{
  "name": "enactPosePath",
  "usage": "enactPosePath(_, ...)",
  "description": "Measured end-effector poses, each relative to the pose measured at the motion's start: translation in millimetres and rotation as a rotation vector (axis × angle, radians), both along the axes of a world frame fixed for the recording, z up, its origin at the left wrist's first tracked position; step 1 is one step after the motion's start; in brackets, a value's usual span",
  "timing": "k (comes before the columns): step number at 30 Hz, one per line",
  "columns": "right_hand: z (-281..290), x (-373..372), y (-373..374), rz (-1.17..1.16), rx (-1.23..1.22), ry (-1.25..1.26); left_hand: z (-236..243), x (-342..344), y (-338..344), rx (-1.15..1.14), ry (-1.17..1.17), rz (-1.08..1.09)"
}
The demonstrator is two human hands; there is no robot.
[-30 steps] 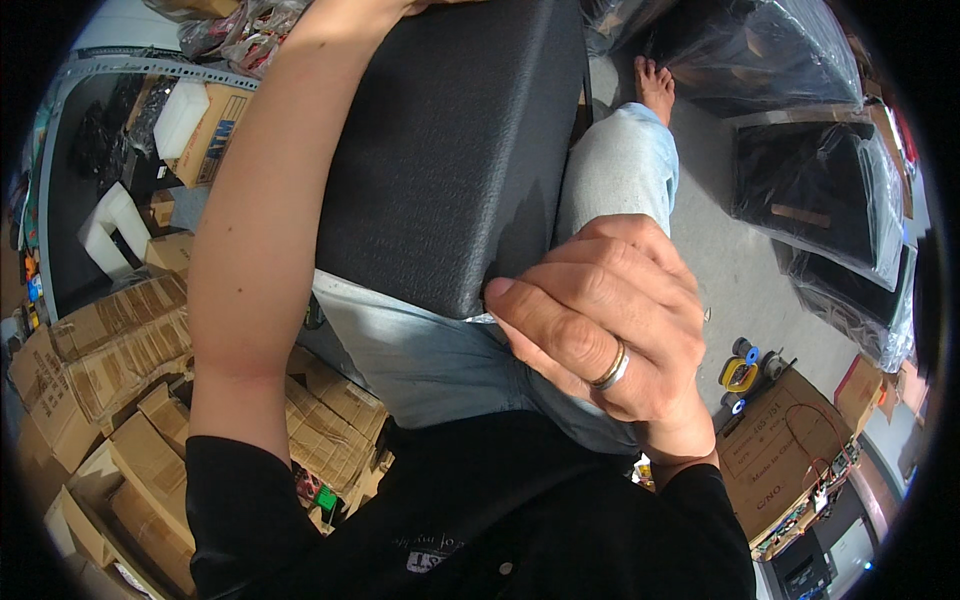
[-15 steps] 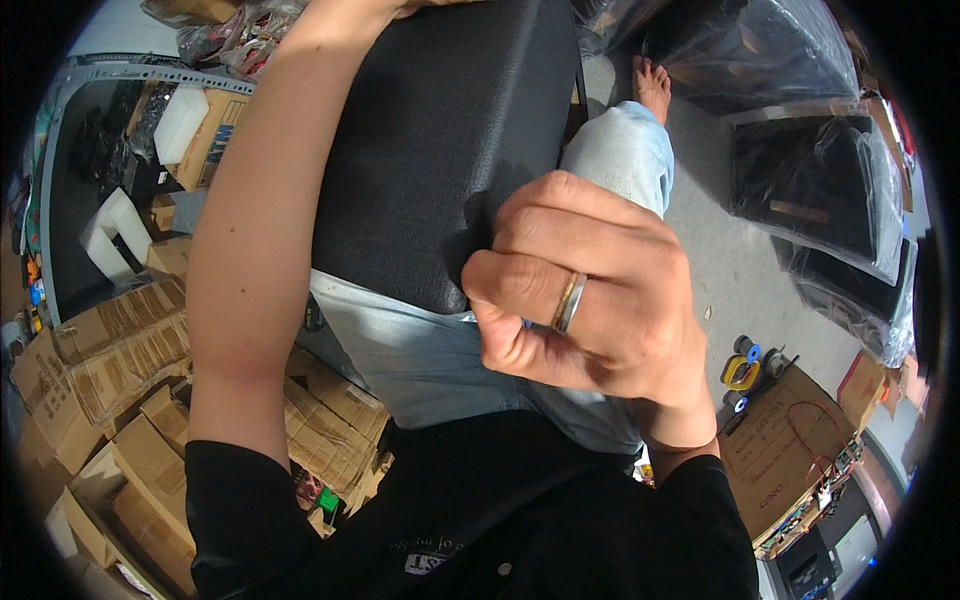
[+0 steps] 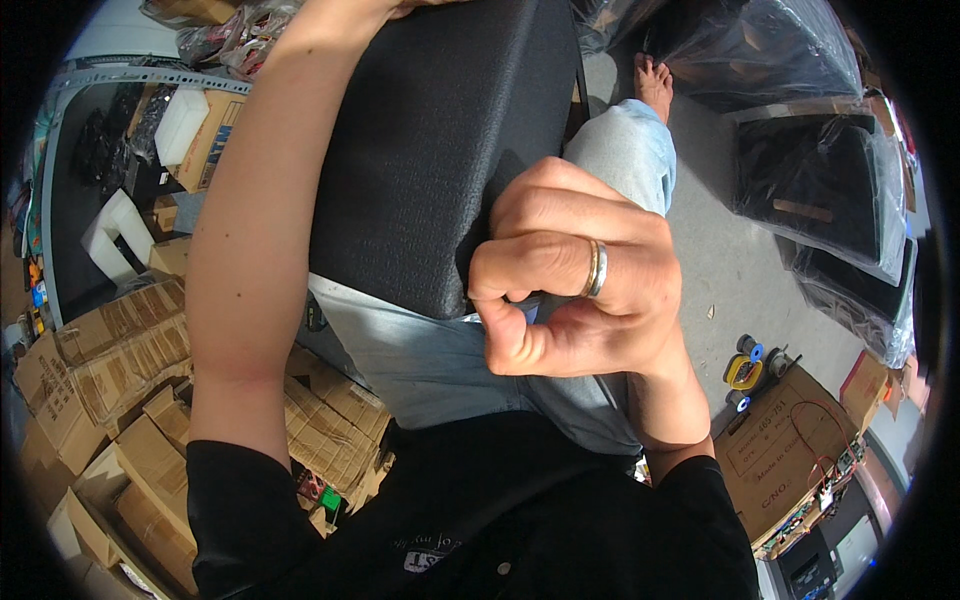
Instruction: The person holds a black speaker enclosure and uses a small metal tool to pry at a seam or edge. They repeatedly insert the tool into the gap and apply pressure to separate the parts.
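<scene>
A large black box [image 3: 420,160] with a grained covering, like a speaker cabinet, rests across my lap on my light blue jeans [image 3: 400,360]. My left arm reaches along its left side. My left hand [image 3: 425,6] is at the box's far end, mostly cut off by the top edge, so its fingers are hidden. By the near right corner of the box is my right hand [image 3: 585,275], with a ring on one finger. Its fingers are curled in, and the thumb tip is close to the bent index finger. Whatever they pinch, if anything, I cannot make out.
Black boxes in clear plastic [image 3: 815,190] stand on the grey floor to the right. Spools of wire [image 3: 745,372] lie beside a cardboard box [image 3: 790,450] at lower right. Flattened cartons [image 3: 120,350] pile up on the left, below a metal-framed shelf [image 3: 55,200] holding white foam pieces.
My right hand has turned slightly, and its thumb and index finger show a small gap between them. The box and my left arm look almost unmoved.
</scene>
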State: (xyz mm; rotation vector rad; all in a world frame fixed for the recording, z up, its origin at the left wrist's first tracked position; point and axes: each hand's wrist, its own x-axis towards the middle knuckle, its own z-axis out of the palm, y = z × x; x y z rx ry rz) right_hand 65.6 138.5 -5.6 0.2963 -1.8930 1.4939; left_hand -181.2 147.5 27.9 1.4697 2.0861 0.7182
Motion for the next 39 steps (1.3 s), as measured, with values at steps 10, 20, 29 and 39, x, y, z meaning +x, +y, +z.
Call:
enactPosePath(10, -2.6, 4.7, 8.5, 0.061, 0.030, 0.002, -1.5, -2.7, 0.3, 0.018, 0.033, -0.014)
enactPosePath(20, -93.1, 128.6, 108.5, -0.636, -0.375, -0.314, 4.9, 2.2, -4.7, 0.012, 0.057, 0.025)
enactPosePath(29, -55.6, 121.2, 54.5, -0.672, 0.089, -0.562, 1.0, 6.8, -1.7, 0.001, 0.033, 0.022)
enactPosePath(39, -7.0, 32.7, -13.6, -0.253, 0.182, 0.006, 16.2, 0.7, -5.2, -0.028, 0.059, 0.018)
